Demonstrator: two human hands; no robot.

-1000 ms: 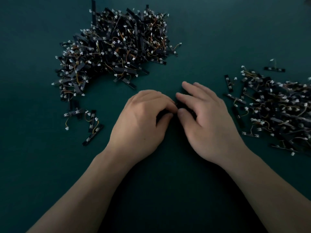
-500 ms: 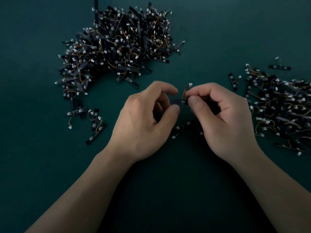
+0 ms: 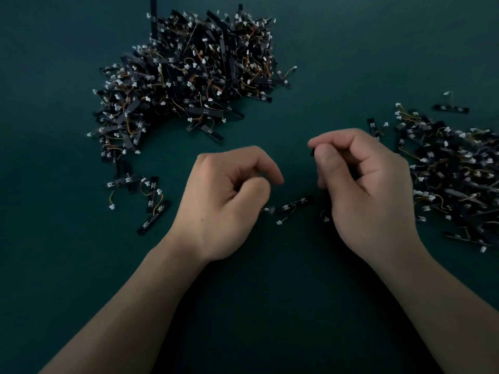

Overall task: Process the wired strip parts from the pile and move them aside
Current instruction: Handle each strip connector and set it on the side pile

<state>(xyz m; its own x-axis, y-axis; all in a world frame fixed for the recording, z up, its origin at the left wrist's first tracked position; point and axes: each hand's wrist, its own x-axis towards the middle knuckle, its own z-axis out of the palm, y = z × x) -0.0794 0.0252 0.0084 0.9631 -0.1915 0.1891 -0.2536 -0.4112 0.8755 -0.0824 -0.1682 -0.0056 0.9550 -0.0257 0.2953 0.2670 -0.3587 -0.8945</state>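
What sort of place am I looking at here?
Likely an electronics assembly bench: a dark green mat, a big pile of wired strip parts, a smaller pile aside, and the right hand pinching one small part.

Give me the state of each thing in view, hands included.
Left hand: fingers loosely curled, nothing seen in it.
Right hand: pinches held strip between thumb and forefinger.
Loose strip: lying flat between the hands.
Big pile: heaped, no hand on it.
Side pile: spread out at right.
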